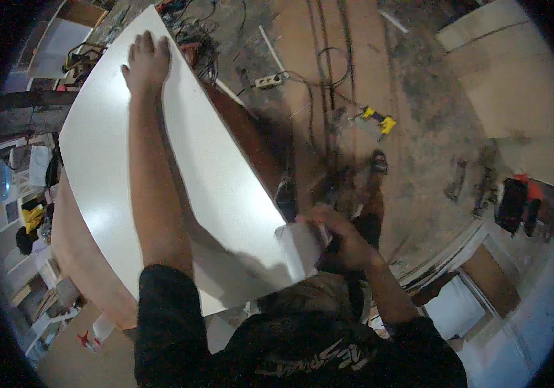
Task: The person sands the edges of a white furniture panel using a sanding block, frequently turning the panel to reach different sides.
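A large glossy white panel [219, 165] slants across the view from far left to near middle. My left hand [148, 63] lies flat on its far end, fingers stretched and slightly spread. At the panel's near right corner, my right hand [336, 233] is closed on a pale, flat-sided piece [299, 249]. This piece overlaps the corner; blur hides its exact kind and whether it touches the panel. A brown board [89, 249] shows under the panel's left side.
A yellow-and-black power tool [378, 121] lies on the floor to the right, beyond a white power strip [268, 81] and loose black cables. A black-and-red item [516, 204] is at the far right. Sheets and offcuts [464, 304] lean at the near right.
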### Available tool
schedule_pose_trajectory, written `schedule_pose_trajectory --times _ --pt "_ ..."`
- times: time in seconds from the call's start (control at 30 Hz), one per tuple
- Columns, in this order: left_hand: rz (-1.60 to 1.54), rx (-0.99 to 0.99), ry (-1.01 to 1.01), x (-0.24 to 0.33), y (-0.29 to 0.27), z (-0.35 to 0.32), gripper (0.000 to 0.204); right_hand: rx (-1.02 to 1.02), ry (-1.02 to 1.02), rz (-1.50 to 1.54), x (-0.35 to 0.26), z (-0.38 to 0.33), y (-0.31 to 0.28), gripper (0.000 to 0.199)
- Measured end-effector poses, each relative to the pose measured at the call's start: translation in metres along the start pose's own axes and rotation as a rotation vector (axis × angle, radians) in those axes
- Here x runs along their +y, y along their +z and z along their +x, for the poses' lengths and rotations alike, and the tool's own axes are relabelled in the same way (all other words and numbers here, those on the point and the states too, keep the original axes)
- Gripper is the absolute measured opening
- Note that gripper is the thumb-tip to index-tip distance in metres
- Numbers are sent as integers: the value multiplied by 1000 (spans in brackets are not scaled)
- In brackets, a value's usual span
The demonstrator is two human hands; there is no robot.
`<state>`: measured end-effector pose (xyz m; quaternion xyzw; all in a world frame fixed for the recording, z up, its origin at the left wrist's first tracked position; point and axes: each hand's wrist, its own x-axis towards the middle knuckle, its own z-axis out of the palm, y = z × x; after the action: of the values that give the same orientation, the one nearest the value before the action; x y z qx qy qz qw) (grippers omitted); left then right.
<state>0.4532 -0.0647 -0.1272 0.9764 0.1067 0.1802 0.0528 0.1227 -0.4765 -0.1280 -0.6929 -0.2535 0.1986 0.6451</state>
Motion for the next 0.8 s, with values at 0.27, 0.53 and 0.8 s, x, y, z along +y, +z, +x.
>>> schedule_pose_trajectory --times 0.27,0.53,0.8 --pt "-31 -73 127 -128 25 156 73 -235 -19 303 2 31 -4 77" --pt "-92 -115 -18 -86 -12 133 71 -280 -44 322 6 44 -11 72" --pt "-167 -162 -50 -87 -5 163 69 -340 -11 316 3 69 -19 81"
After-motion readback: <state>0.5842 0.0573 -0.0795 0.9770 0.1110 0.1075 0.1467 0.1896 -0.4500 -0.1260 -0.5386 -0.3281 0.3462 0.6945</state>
